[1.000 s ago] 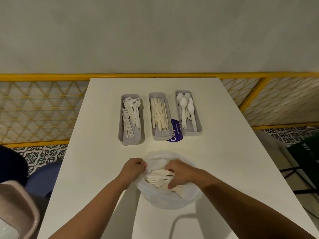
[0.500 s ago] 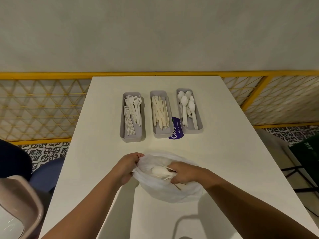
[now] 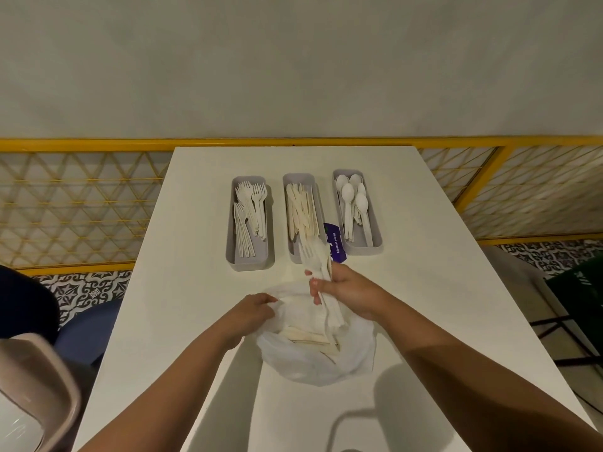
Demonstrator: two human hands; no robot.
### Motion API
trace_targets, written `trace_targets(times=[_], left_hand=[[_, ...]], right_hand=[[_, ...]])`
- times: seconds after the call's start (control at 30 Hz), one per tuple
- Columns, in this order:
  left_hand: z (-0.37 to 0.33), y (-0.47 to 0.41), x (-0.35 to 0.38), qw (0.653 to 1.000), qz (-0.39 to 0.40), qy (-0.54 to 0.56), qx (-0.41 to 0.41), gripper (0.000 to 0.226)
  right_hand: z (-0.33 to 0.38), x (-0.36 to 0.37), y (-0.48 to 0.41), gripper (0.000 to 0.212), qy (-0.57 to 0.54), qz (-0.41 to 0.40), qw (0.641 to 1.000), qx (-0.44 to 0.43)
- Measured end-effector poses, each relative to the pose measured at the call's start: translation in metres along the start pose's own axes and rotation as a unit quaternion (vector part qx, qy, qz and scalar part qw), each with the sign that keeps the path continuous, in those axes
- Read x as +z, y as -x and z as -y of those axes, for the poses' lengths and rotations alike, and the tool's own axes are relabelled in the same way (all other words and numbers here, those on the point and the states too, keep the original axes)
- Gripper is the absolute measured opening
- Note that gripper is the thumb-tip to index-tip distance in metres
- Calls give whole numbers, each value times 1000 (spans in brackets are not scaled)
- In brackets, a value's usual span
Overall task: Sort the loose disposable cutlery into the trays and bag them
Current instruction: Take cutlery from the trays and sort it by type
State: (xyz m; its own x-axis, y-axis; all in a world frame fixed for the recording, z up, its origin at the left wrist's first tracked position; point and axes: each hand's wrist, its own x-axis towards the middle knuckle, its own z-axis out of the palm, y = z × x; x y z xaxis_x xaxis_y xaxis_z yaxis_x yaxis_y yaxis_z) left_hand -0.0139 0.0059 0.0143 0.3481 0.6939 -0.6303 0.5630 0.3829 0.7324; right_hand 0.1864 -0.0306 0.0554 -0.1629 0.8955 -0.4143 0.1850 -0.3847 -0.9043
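A white plastic bag (image 3: pixel 313 360) lies open on the white table (image 3: pixel 424 305), with loose cutlery inside. My left hand (image 3: pixel 251 313) grips the bag's left rim. My right hand (image 3: pixel 342 285) holds a bunch of white cutlery (image 3: pixel 315 259), a fork among it, lifted above the bag's mouth with the tines pointing toward the trays. Three grey trays stand side by side beyond: the fork tray (image 3: pixel 249 259) on the left, the knife tray (image 3: pixel 318 194) in the middle, the spoon tray (image 3: pixel 375 238) on the right.
A purple sticker (image 3: pixel 334 238) lies on the table between the middle and right trays. A yellow mesh railing (image 3: pixel 81 203) runs behind and beside the table. A chair (image 3: pixel 36 386) stands at the lower left, and a dark green crate (image 3: pixel 584 285) at the right.
My right hand has come up out of the bag with a bunch of cutlery and moved toward the trays. My left hand stays on the bag's rim.
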Motion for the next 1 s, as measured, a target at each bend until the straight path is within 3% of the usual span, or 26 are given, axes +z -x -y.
trace_targets(times=[0.13,0.23,0.3,0.43,0.53,0.63,0.73,0.87,1.0], left_hand=[[-14,1,4,983,-101,-134,72,31],[-31,9,8,965,-165,-116,166,28],[-46,18,12,971,-142,-40,187,27],[-71,32,18,978,21,160,136,16],[-76,32,24,974,69,154,153,40],[-83,35,29,975,51,129,176,53],[-81,34,31,981,56,83,163,57],[-80,35,25,977,64,112,168,23],[-81,31,18,962,83,202,164,9]], right_hand=[[22,0,-4,13,-179,-25,983,-19],[33,1,-3,12,-251,-24,968,-5],[37,3,-3,12,-260,-27,965,2],[43,8,-6,5,-287,-51,957,13],[47,14,-7,13,-327,-78,942,23],[51,18,-6,25,-296,-77,951,46],[54,19,-7,34,-195,-89,974,77],[56,12,-9,40,-10,-114,988,100],[56,4,-7,16,-24,-144,989,23]])
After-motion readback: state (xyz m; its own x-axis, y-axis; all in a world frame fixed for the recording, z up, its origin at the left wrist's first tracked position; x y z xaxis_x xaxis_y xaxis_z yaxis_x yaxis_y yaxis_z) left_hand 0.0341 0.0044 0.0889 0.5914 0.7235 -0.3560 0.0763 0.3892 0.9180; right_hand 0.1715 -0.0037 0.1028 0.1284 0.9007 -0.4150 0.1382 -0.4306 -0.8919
